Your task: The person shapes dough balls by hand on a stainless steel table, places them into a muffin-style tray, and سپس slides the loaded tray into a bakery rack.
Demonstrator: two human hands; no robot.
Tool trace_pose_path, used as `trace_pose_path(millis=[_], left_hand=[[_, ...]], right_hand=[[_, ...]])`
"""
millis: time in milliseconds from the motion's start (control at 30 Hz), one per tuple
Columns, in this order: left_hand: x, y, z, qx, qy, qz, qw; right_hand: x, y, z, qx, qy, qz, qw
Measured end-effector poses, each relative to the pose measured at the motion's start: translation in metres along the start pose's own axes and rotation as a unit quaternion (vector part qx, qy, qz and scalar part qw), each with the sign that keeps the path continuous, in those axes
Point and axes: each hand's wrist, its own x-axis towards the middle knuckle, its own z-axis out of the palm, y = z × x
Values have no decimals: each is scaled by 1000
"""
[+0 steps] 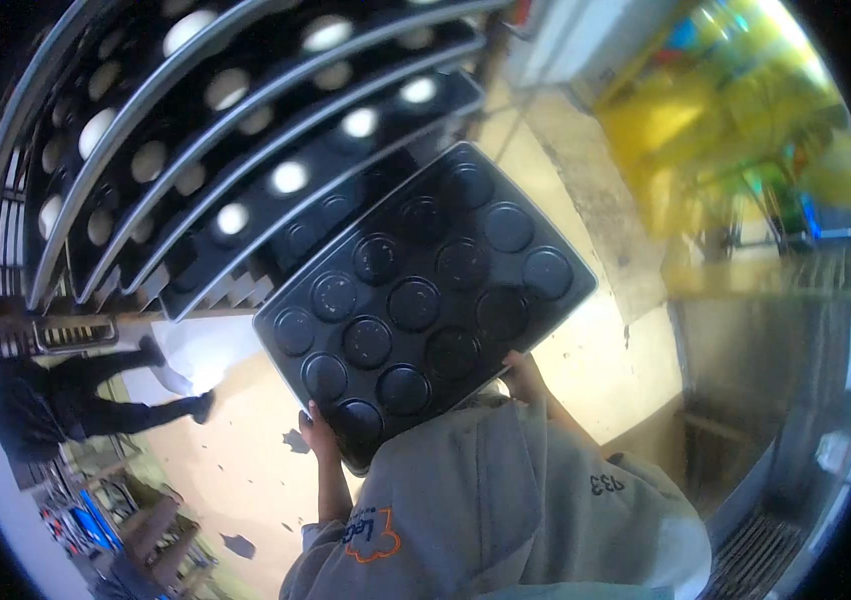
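Observation:
A dark baking tray (433, 352) with rows of round, shallow wells is held in front of my body. Pale specks lie in some of the wells, and no dough pieces show in them. My left hand (323, 436) grips its near left edge, thumb on top and the other fingers hidden below. At the near right edge, my right hand (524, 380) holds it the same way. The tray's far left side borders the rack, where dark trays (326, 152) carrying round white dough pieces (290, 178) sit on stacked levels. Whether it touches the rack I cannot tell.
Another person (41, 405) in dark clothes stands at the left beyond the rack. Yellow plastic sheeting (686, 110), blurred, fills the upper right. A metal counter (756, 340) runs along the right. The pale floor (246, 440) has dark patches.

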Motion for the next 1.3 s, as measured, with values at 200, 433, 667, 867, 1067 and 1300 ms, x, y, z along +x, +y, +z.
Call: trace_pose_path(millis=[200,433,667,867,1067,1300], left_hand=[[-60,3,4,-91,-78,46,992],[-112,35,68,-169,-160,220,947],[-152,116,143,-160,-247,359,886],[-140,193,198,-55,-295,481,824],[-166,261,262,-106,-415,543,722],[-183,313,339,14,-494,567,659]], right_hand=[[-64,27,-47,277,69,157,945],[-136,44,-131,242,177,125,946],[-217,44,-172,288,248,40,924],[-255,16,-121,356,389,10,850],[-233,60,-96,377,483,-55,789],[-207,95,-78,242,572,-57,782]])
